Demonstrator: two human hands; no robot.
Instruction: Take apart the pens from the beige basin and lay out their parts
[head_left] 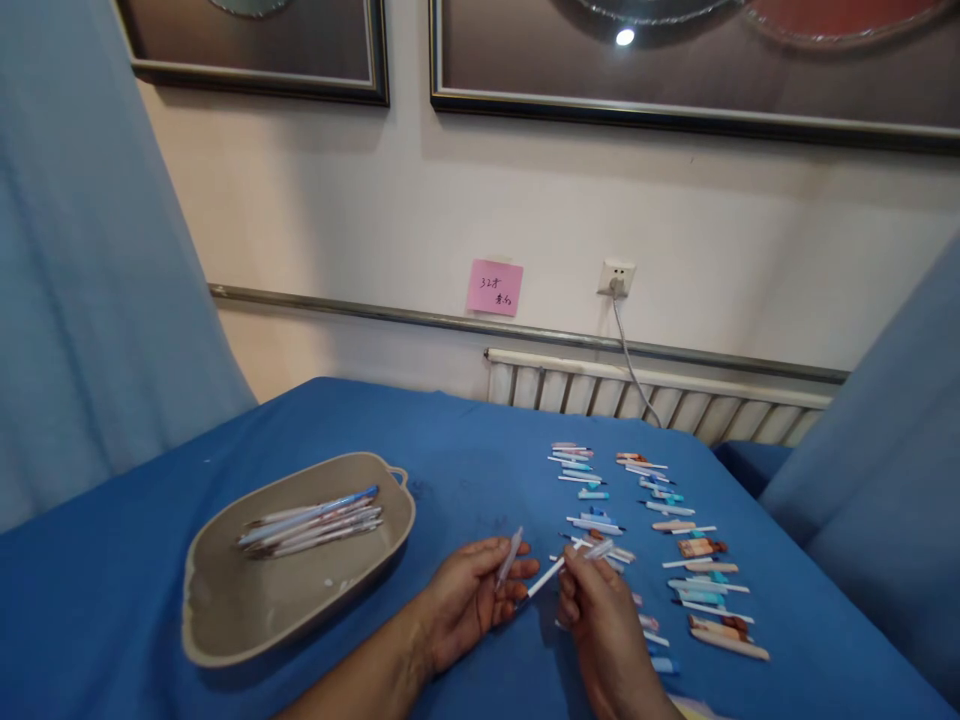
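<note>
My left hand is palm up, with a clear pen barrel held between thumb and fingers. Just to its right, my right hand pinches a thin white pen refill, whose dark tip points down toward my left fingertips. A clear plastic piece also sticks out from the right hand's grip; its kind is unclear. Loose pen parts lie on the blue cloth behind and partly under the right hand. More pen parts, in blue, peach and brown, form a second column farther right.
A grey-brown tray with a bundle of pens stands on the blue-covered table at left. Behind are a radiator, a metal rail and a plugged-in cord. Blue curtains hang at both sides.
</note>
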